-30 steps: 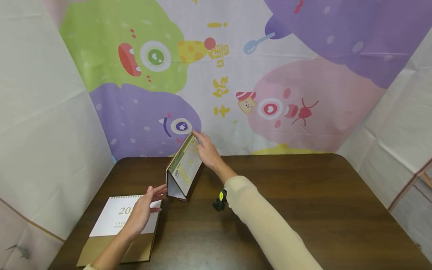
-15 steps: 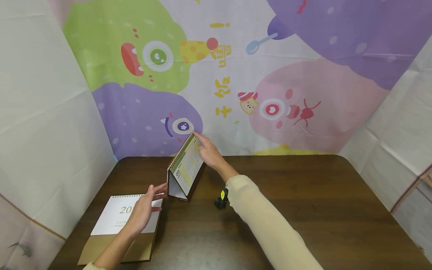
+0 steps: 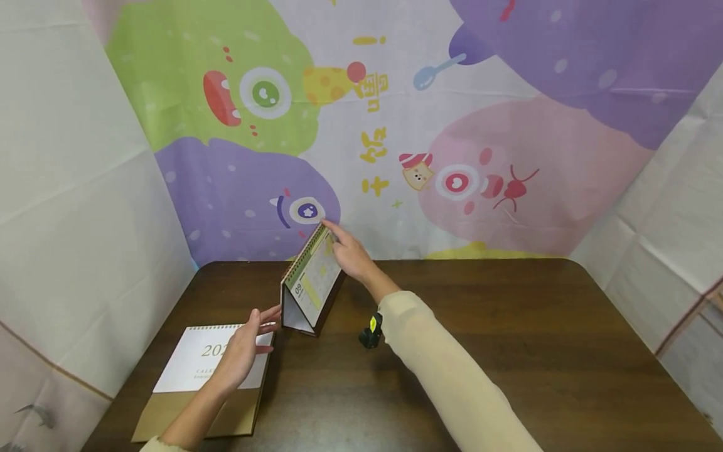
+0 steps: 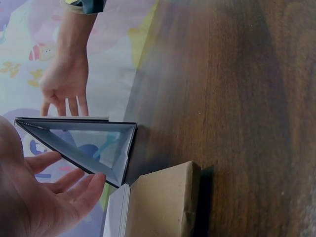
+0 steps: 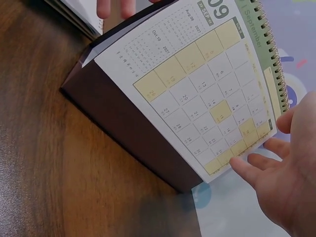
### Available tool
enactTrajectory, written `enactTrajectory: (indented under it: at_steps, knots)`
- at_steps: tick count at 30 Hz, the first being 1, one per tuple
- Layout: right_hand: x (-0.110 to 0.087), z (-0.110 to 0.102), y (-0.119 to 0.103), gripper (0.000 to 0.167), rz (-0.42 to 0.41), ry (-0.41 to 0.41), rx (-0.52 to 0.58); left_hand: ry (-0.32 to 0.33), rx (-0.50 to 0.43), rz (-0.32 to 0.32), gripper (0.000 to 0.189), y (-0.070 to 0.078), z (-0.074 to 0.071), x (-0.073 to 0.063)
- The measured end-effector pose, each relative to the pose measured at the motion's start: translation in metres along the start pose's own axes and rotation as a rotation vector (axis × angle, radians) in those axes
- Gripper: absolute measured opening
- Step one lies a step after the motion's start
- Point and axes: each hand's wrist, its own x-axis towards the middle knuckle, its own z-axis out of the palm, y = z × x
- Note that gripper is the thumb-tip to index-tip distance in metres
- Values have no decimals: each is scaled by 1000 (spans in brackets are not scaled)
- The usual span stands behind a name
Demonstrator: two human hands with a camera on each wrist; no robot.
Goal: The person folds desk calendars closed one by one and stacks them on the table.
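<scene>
A tent-shaped desk calendar [image 3: 317, 276], turned to a September page [image 5: 217, 98], stands upright on the table. My right hand [image 3: 353, 254] is at its far end, with fingertips right at the page edge and the spiral top. Behind its back panel, at the near end, my left hand [image 3: 240, 351] has its fingers extended, fingertips close against the panel. In the left wrist view, the hollow triangular end of the calendar [image 4: 127, 148] lies between the two hands. Below the left hand lies a second calendar [image 3: 183, 358], with a white cover and gold-brown base, partly hidden by that hand.
The dark wooden table [image 3: 480, 351] extends to the right. A cartoon-printed backdrop [image 3: 384, 232] hangs at its back edge, and pale fabric walls [image 3: 85, 188] flank the sides. A black wrist camera [image 3: 371, 333] sits under the right cuff.
The head view has drifted slightly. Both hands keep their places at the standing calendar, and neither calendar has visibly moved on the table.
</scene>
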Motion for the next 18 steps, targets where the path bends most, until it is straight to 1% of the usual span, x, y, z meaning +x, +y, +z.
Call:
enactTrajectory:
  at_steps: [3,7,10,11,12,14,16,17,18]
  knots:
    - [0,0,1,66,2,0,1,-4,-16,22,74,-4,-1,1]
    - [0,0,2,68,4,-6,6,8,-23,28,74,-1,0,0]
    - [0,0,3,68,3,-10,12,15,-18,-4,73,5,1,-1]
    - [0,0,3,69,2,-11,14,2,-31,-39,72,-7,0,4]
    - [0,0,4,68,1,-12,16,-4,-27,-31,71,-24,-1,9]
    - [1,0,4,68,2,-12,21,4,-15,-19,70,-39,-2,15]
    - [1,0,4,68,2,-11,21,15,-22,-9,70,-47,-4,18]
    - [1,0,3,68,3,-10,21,20,-25,7,71,-50,-4,18]
    - [1,0,3,68,3,-10,19,35,-20,19,73,-35,-4,13]
